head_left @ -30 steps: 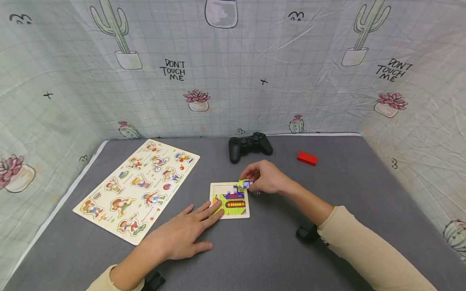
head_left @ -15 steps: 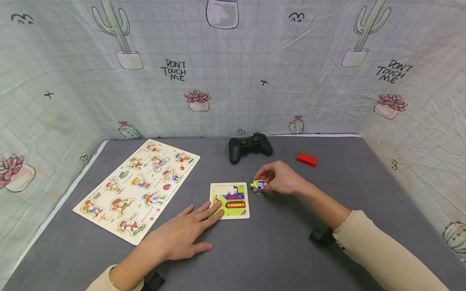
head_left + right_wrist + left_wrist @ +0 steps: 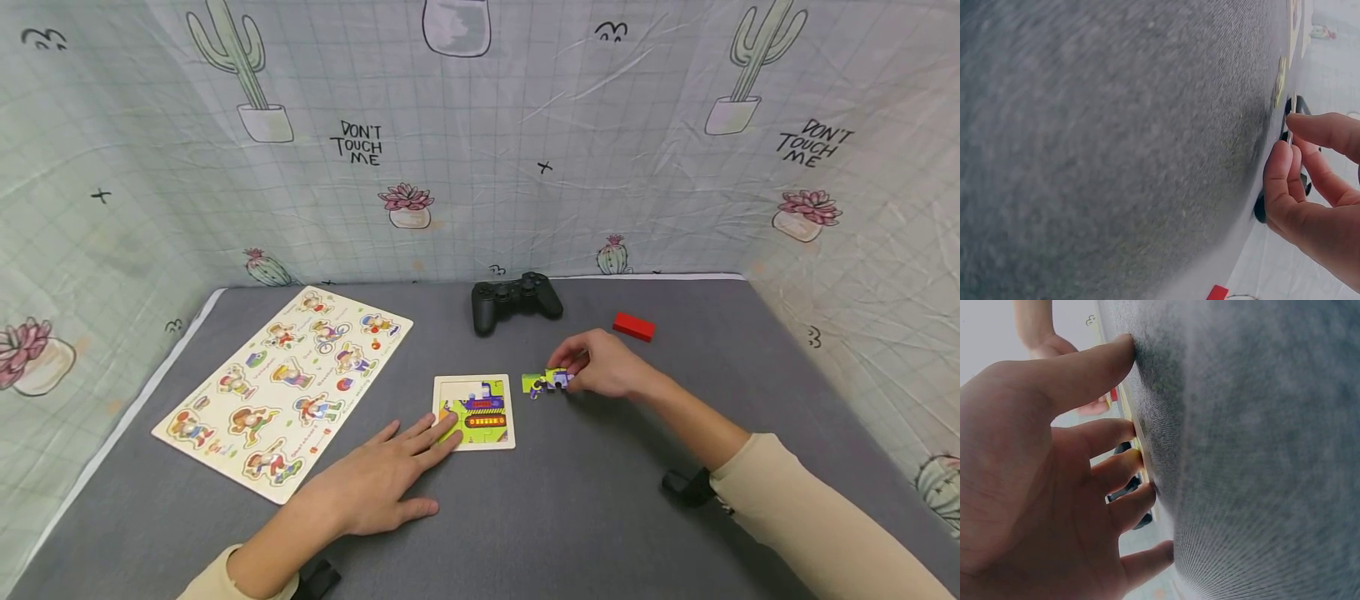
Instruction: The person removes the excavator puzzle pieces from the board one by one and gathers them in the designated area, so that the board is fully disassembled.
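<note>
My left hand (image 3: 382,479) lies with fingers spread. Its fingertips (image 3: 1141,459) rest on the left edge of a small square jigsaw puzzle (image 3: 483,423), which pictures a purple and yellow vehicle on green in a pale wooden frame. To the right of that frame, my right hand (image 3: 603,364) pinches a green and purple jigsaw piece (image 3: 558,377) between thumb and fingers; the right wrist view shows the piece edge-on (image 3: 1293,103). Another loose jigsaw piece (image 3: 531,383) lies on the table, just left of the held one and overlapped by it in the head view.
A large wooden puzzle board (image 3: 281,392) with cartoon figures lies at the left. Behind the small puzzle is a black game controller (image 3: 516,302). A red block (image 3: 633,327) sits at the back right of the grey table (image 3: 555,517), and a printed cloth (image 3: 480,167) hangs behind.
My right hand has moved right, carrying the jigsaw piece from the puzzle's upper right corner past the loose piece on the table. My left hand has stayed in place.
</note>
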Action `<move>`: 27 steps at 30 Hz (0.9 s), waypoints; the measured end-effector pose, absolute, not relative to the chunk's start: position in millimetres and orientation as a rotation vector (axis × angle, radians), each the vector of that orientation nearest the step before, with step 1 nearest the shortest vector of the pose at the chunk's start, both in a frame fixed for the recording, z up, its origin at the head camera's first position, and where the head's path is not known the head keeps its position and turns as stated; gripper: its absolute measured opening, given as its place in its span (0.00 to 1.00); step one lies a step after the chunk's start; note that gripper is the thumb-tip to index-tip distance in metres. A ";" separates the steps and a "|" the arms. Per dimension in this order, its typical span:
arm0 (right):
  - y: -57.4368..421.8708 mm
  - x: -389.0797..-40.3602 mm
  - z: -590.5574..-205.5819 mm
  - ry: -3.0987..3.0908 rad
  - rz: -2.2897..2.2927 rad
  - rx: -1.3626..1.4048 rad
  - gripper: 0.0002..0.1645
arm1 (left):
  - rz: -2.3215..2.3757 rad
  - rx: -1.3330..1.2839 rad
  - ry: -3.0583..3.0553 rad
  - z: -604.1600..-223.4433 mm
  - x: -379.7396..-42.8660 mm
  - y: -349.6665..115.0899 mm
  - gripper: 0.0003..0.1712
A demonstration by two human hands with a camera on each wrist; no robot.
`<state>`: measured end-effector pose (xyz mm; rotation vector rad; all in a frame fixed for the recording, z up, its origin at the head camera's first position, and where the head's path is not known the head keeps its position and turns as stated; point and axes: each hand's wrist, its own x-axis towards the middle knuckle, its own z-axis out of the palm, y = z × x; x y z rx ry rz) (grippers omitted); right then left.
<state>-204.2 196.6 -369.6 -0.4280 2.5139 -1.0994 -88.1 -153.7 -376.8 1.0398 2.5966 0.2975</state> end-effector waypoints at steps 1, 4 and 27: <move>197.8 -204.4 -369.6 2.516 -1.091 -0.424 0.19 | 0.298 1.039 2.597 -376.7 -88.1 -153.6 0.47; 200.8 -205.3 -370.7 2.518 -1.073 -0.405 0.18 | 0.300 1.036 2.597 -376.3 -88.1 -153.4 0.47; 202.3 -207.4 -376.4 2.569 -0.955 -0.401 0.16 | 0.295 1.042 2.600 -377.0 -87.2 -153.4 0.47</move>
